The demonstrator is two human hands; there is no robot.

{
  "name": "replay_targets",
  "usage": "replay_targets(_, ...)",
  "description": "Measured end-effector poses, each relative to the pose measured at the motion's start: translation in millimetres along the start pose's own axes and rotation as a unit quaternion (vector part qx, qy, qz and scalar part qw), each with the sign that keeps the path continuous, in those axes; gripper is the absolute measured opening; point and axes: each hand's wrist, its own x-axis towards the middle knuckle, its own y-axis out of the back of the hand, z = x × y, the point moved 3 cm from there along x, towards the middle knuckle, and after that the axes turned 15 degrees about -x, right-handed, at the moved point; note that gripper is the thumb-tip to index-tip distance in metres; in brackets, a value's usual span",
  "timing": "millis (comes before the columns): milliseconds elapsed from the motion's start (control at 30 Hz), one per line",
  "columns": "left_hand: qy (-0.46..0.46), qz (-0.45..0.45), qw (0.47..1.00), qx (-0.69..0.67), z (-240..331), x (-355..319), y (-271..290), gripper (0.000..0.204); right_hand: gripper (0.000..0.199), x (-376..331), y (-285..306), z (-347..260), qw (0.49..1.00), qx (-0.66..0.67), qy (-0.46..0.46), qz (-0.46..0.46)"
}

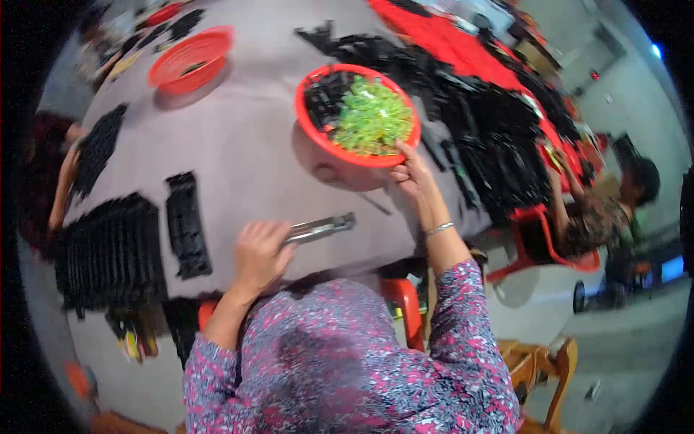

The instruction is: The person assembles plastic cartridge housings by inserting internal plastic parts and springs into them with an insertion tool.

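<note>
My left hand (262,254) is closed around one end of a long narrow black part (319,228) with a shiny upper face, held low over the near side of the table. Its far end points right. With my right hand (412,173) I grip the near right rim of a red plastic basin (307,130), fingers closed on the edge. Inside the basin, a heap of small translucent yellow-green pieces (372,116) fills the right side, and black parts (325,95) lie at the left. The basin looks slightly tilted; whether it touches the table I cannot tell.
Rows of black parts (112,249) and a separate black stack (188,224) lie at the left. More black parts (495,137) cover the right side. A second red basin (191,64) stands at the far left. People sit at both sides; a red chair (531,246) is at right.
</note>
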Motion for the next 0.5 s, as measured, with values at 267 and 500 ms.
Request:
replay_targets(267, -0.019, -0.004, 1.000, 0.024, -0.3, -1.2, 2.3, 0.035, 0.015, -67.2, 54.0, -13.1, 0.986, 0.042, 0.117, 0.107)
replay_targets(500, -0.016, -0.001, 0.999, 0.035, -2.0, -1.3, -1.4, 0.036, 0.014, -100.6, 81.9, -12.8, 0.968, 0.093, 0.166, 0.163)
